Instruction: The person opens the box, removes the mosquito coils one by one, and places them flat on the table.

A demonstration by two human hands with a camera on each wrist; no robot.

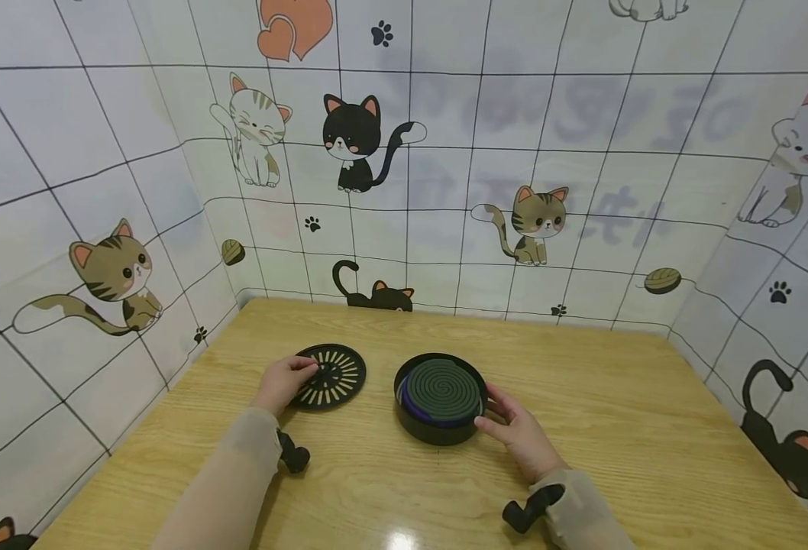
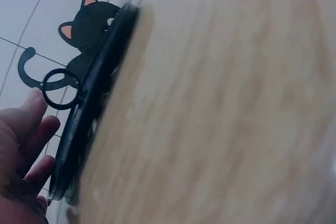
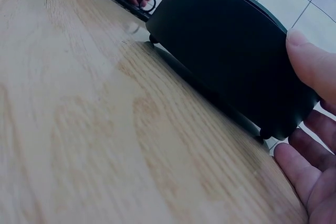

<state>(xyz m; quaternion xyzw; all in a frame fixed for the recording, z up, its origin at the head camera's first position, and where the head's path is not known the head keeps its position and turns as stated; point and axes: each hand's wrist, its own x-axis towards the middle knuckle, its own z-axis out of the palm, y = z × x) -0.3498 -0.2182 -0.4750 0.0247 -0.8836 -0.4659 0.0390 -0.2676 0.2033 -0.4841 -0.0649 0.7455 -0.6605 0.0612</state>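
Observation:
A round black mosquito coil holder (image 1: 438, 433) stands on the table on small feet, with green spiral mosquito coils (image 1: 441, 389) stacked inside and a purple-blue edge showing beneath the top one. My right hand (image 1: 519, 439) holds its right side, thumb near the rim and fingers along the wall. To the left lies the holder's black slotted lid (image 1: 342, 391), its small ring (image 2: 62, 88) standing up. The left hand (image 1: 284, 384) reaches over the lid; in the left wrist view a fingertip is right at the ring, while the other fingers hang loosely beside the lid's edge.
The wood-grain table (image 1: 583, 397) meets white gridded walls (image 1: 445, 168) printed with cartoon cats at the back and sides. Lid and holder stand apart, with table surface between them. Black camera mounts (image 1: 533, 510) are strapped to both wrists.

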